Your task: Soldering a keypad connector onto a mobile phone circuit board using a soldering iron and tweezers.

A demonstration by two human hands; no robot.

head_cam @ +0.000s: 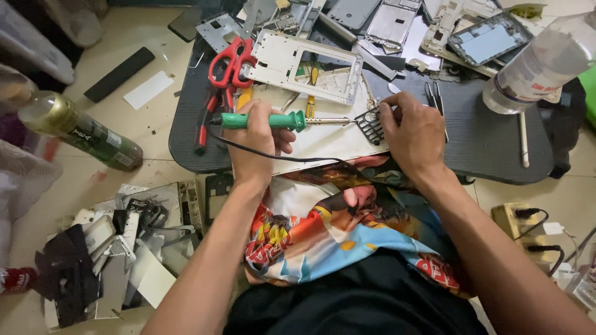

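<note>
Centrally, just above mid-frame, the left hand (257,139) was wrapped tight around the green-handled soldering iron (273,121), whose metal tip pointed rightward at a small dark ribbed component (371,125). The right hand (413,133) pinched that component against the white sheet (323,146) on the low black table (490,139). Red-handled scissors (231,60) and a white phone frame (304,65) lay just above.

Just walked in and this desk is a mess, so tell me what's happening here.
A person sits at a low dark table. Their left hand grips a green-handled soldering iron, its tip pointing at a small dark grid-like part held by the right hand. Red scissors, a white phone frame and other phone parts lie behind.
</note>
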